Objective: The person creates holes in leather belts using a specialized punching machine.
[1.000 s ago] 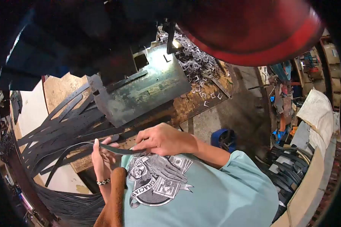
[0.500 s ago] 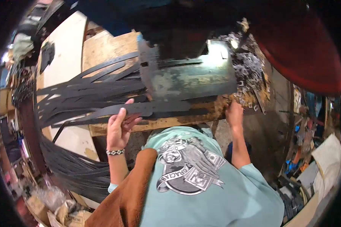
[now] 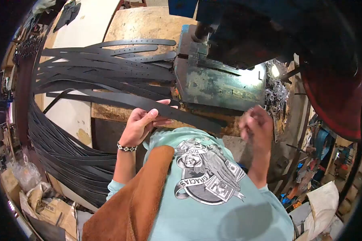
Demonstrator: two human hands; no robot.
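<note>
My left hand [image 3: 140, 123] is closed on a flat black leather strap [image 3: 189, 116], thumb on top and fingers beneath. The strap's rounded-off end reaches right, toward my other hand, along the front of the bench. My right hand [image 3: 256, 123] is raised just beyond that end, its fingers curled and blurred; whatever may be in them is too small to make out. Behind the strap sits the worn green metal bed [image 3: 217, 86] of a machine, lit by a lamp at its right.
Punched black straps [image 3: 108, 64] lie across the bench at left, and a thick bundle of straps [image 3: 68, 144] hangs off its front. Small metal pieces [image 3: 278, 94] are heaped right of the machine bed. A dark machine head [image 3: 245, 36] and red wheel [image 3: 334, 100] overhang the area.
My right hand has come away from the metal pieces at the bench edge, nearer to me. The left hand has shifted slightly right with the strap. The head view has moved too.
</note>
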